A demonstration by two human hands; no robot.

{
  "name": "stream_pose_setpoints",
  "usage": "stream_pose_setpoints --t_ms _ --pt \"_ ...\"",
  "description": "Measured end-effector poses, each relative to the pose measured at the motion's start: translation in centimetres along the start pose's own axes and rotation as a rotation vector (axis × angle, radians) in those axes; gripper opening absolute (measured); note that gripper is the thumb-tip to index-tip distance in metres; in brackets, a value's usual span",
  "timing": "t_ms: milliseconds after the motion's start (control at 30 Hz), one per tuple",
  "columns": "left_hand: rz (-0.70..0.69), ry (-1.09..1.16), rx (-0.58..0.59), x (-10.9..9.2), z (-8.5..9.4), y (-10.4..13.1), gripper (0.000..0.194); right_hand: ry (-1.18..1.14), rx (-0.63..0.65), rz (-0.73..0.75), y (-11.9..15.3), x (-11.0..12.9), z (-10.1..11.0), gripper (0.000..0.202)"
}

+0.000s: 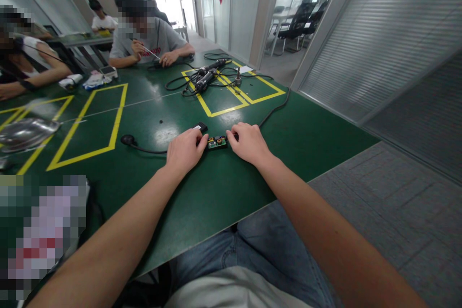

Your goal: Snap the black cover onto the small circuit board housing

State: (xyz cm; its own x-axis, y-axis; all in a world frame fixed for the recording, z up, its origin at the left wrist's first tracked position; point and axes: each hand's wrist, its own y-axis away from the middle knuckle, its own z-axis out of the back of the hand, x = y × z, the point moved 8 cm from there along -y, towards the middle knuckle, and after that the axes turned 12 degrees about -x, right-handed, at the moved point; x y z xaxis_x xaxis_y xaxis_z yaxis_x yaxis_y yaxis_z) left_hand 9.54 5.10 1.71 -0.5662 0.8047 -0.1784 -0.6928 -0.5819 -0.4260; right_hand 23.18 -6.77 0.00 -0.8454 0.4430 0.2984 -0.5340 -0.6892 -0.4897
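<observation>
A small black power adapter (217,143) lies uncovered on the green table, its circuit board with copper-coloured coils facing up. My left hand (185,150) is closed at its left end, thumb against the edge. At the opposite end my right hand (250,142) pinches, with something dark between thumb and fingers. A black cord with a round plug (128,140) runs under my left hand. Another black cord (276,109) leads away behind my right hand. Just beyond my left fingers is a black cover piece (202,127) with a white label. My fingers hide both cord joints.
Two black electric screwdrivers (206,80) with coiled cables lie across yellow-taped squares further back, near a small metal bit stand (238,78). A clear plastic bag (29,132) is at the left. A co-worker (144,43) sits across the table, holding a thin tool.
</observation>
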Motion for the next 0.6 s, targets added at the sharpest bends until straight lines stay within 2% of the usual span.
stream_pose_setpoints --t_ms 267,600 --pt "-0.019 0.063 -0.071 0.05 0.36 0.03 0.027 -0.022 -0.071 0.009 0.01 -0.13 0.52 0.029" --pt "-0.024 0.063 -0.061 -0.02 0.23 -0.07 0.026 0.004 -0.070 -0.017 -0.03 -0.23 0.56 0.027"
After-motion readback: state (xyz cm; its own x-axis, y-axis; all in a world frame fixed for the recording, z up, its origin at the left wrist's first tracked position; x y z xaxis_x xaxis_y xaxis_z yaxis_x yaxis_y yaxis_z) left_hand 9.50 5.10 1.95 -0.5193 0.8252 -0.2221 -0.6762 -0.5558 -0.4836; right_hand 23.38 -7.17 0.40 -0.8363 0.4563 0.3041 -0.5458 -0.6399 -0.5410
